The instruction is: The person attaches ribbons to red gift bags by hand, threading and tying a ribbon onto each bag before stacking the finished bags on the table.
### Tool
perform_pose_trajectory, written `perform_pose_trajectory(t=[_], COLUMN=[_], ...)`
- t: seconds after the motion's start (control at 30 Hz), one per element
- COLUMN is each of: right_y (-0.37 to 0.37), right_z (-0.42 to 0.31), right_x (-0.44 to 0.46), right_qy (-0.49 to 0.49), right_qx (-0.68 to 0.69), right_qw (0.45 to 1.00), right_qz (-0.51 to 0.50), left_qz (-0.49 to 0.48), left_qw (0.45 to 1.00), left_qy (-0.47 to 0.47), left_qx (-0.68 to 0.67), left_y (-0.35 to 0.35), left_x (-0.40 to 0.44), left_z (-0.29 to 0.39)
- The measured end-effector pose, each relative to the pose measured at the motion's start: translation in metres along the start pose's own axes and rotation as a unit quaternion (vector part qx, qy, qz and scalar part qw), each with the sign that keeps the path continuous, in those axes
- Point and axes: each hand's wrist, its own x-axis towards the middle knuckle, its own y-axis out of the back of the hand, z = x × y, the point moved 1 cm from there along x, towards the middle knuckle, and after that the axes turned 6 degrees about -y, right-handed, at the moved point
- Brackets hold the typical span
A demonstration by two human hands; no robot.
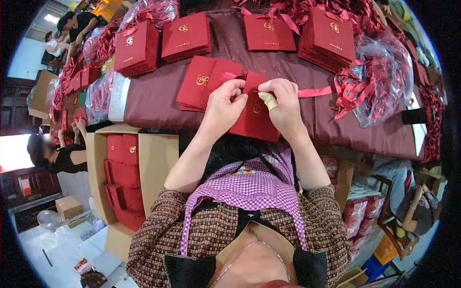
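Observation:
A small red paper gift bag (pixel 254 120) with a gold logo lies tilted at the table's near edge, between my two hands. My left hand (pixel 223 108) is closed in a pinch at the bag's top left edge, on a bit of red ribbon (pixel 229 76). My right hand (pixel 284 106), with a pale finger cot on the thumb and white tape on a finger, pinches the ribbon by the bag's top. A ribbon tail (pixel 314 91) runs out to the right. Under my left hand lie more red bags (pixel 194 81). My fingertips partly hide the ribbon.
Stacks of red bags (pixel 137 48) (pixel 187 36) (pixel 270 33) (pixel 327 41) line the table's (pixel 158 103) far side. Ribbons in a clear plastic bag (pixel 389 77) lie right. A carton (pixel 97 168) of red bags stands by my left. Other people (pixel 67 156) sit around.

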Motion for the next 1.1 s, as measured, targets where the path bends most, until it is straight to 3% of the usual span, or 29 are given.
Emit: perform_pose_trajectory(t=[0.6, 0.8, 0.97, 1.1], right_y=[-0.001, -0.003, -0.002, 0.000], right_z=[-0.016, -0.021, -0.012, -0.021], right_x=[-0.001, -0.005, -0.007, -0.009], right_qy=[0.036, 0.069, 0.027, 0.087], right_qx=[-0.102, -0.136, -0.080, -0.135], right_qw=[0.994, 0.987, 0.996, 0.986], right_qz=[0.026, 0.052, 0.009, 0.049], left_qz=[0.017, 0.000, -0.025, -0.032], left_qw=[0.996, 0.997, 0.996, 0.999], left_qy=[-0.047, -0.050, 0.006, -0.027], left_qx=[0.068, 0.054, -0.081, -0.026], left_y=[-0.009, -0.009, -0.009, -0.010], left_x=[-0.005, -0.005, -0.006, -0.008], left_z=[0.007, 0.001, 0.000, -0.001])
